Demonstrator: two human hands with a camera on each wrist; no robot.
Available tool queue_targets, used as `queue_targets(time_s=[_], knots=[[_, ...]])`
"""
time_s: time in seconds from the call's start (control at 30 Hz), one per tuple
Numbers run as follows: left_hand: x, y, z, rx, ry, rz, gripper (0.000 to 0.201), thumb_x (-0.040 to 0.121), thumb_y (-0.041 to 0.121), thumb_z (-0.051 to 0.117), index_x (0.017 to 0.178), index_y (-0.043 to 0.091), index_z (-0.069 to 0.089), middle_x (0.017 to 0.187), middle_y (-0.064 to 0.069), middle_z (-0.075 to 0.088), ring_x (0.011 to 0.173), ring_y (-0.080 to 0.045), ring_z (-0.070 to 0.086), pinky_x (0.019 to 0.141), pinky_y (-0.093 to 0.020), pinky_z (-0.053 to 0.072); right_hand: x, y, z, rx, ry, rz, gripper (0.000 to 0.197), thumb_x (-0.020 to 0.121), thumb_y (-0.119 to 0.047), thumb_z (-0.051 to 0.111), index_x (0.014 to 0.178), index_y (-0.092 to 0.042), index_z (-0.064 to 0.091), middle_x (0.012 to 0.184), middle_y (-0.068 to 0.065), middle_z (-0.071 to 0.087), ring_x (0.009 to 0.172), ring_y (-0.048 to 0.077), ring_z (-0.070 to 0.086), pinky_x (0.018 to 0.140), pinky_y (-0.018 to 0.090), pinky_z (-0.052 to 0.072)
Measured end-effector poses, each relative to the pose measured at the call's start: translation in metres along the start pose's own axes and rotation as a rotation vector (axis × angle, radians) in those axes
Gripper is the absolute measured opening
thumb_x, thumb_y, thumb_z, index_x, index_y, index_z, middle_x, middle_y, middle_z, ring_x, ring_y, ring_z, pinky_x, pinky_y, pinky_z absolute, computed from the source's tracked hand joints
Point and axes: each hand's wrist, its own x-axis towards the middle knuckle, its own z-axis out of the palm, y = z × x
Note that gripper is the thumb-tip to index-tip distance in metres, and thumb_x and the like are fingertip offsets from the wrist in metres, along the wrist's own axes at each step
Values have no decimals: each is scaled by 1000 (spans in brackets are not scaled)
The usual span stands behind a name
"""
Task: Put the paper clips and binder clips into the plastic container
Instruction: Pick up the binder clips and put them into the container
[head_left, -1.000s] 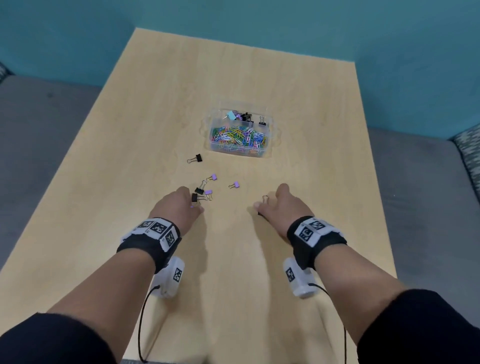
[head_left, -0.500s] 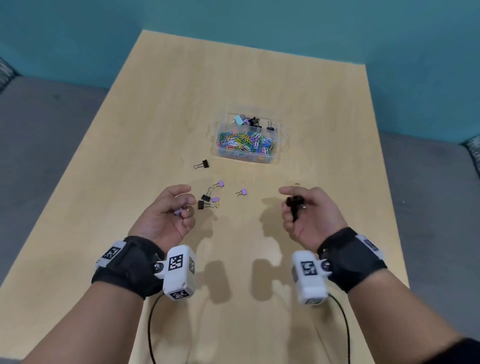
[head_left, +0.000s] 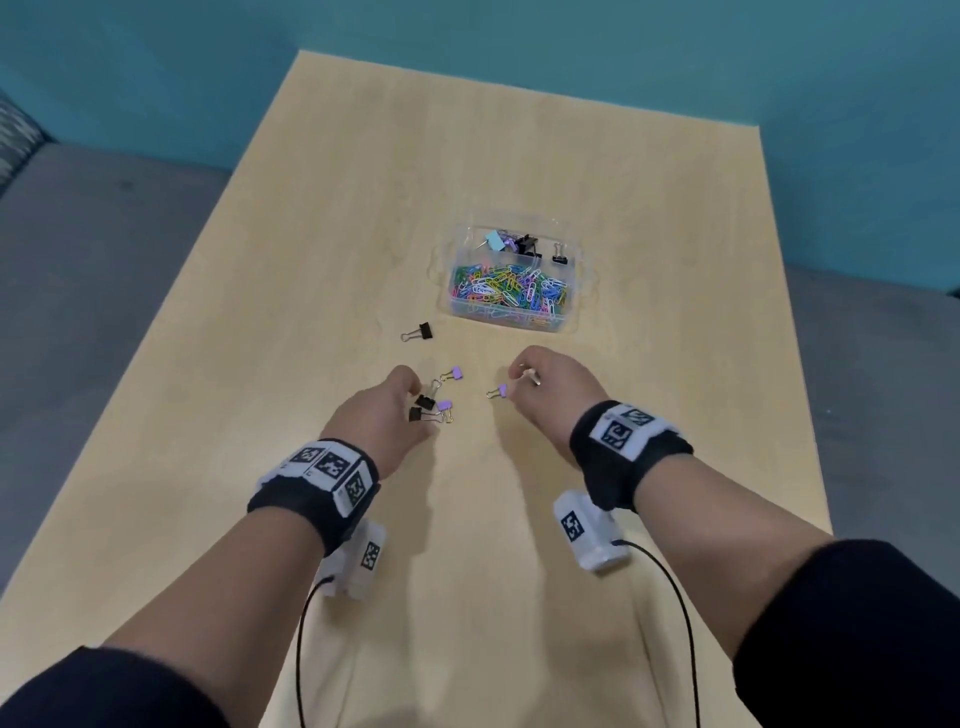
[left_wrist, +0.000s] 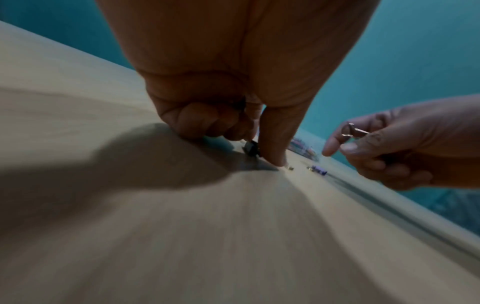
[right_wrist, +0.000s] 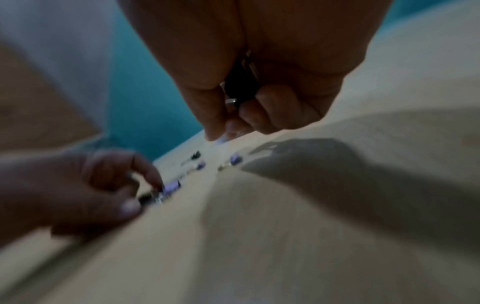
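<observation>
On the pale wooden bench (head_left: 322, 218), a clear plastic container (head_left: 570, 270) sits beyond both hands, its near part heaped with coloured paper clips (head_left: 509, 291) and its far part holding a few binder clips, among them a light-blue one (head_left: 492, 241) and a black one (head_left: 558, 255). A lone black binder clip with wire handles (head_left: 418, 331) lies to the container's near left, apart from everything else.

Closer in, the left hand (head_left: 382, 421) is down at a small cluster: two black binder clips (head_left: 420, 408) and a lilac binder clip (head_left: 444, 406) lie at its fingertips. The left wrist view shows its grip with curled fingers and the thumb pressed beside one black clip (left_wrist: 251, 148); whether that clip is truly pinched I cannot tell. Another lilac clip (head_left: 453, 373) lies just past the cluster.

The right hand (head_left: 553, 387) hovers near a lilac binder clip (head_left: 498, 391) on the bench, its grip curled round a dark binder clip (right_wrist: 237, 86) in the palm, with a metal handle loop (left_wrist: 349, 129) sticking out between finger and thumb.
</observation>
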Motion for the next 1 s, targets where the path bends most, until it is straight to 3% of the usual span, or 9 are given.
queue_targets(time_s=[0.17,0.4,0.47,0.57,0.63,0.73,0.87,0.93,1.0], knots=[[9,-6,4,99,-33,92,25,85,37,60,91,26,39,69,7,54,61,-15,52,50,-28,34,13,-9,11,-522,-114,-170,20,92,-23,47,111,-22,49,93,6,60,78,30,55,67,34,48],[11,-7,5,94,-40,112,30,82,41,62,82,19,42,70,6,56,63,-18,52,51,-30,34,26,-12,18,-522,-143,-94,17,93,-23,50,93,-14,36,83,9,56,71,29,55,59,34,44],[9,-4,3,-212,-60,4,31,77,38,67,77,17,46,70,6,58,59,-16,50,51,-28,36,28,-12,17,-526,-151,-79,19,93,-24,52,93,-14,37,83,8,56,71,28,55,57,33,40],[-1,-2,-4,-1274,-202,-239,19,77,22,64,70,17,46,69,-8,50,48,-17,35,44,-23,28,26,-11,15,-529,-146,-72,16,91,-23,52,91,-14,39,83,7,57,72,27,55,55,32,38],[-10,-3,-10,-1731,-288,-293,12,76,15,57,70,16,47,68,-9,48,49,-17,35,43,-24,31,25,-11,15,-486,-147,-42,8,87,-16,48,86,-15,41,78,4,54,67,23,51,52,29,35],[-12,-3,-16,-1859,-238,-303,9,70,9,52,79,9,55,70,-11,57,52,-18,44,48,-23,41,24,-8,16,-44,-66,83,6,81,-11,48,77,-16,45,64,0,47,52,17,41,46,24,28],[-5,-6,-13,-1703,-132,-360,17,77,6,55,91,6,64,68,-7,57,53,-15,46,47,-22,41,8,-5,5,1219,-157,421,13,82,-5,47,76,-12,56,62,4,48,48,15,43,41,18,36],[2,-5,-7,-1429,-45,-384,6,86,13,58,81,10,61,63,-5,48,48,-14,38,43,-23,32,0,-4,2,1413,-224,449,16,84,-4,45,76,-9,57,68,7,56,53,16,53,44,20,47],[11,-2,0,-998,30,-333,22,85,28,65,73,12,57,61,-2,47,47,-15,36,46,-24,30,-1,-7,8,1341,-228,467,16,87,-4,47,77,-12,56,67,6,56,52,15,51,43,20,46]])
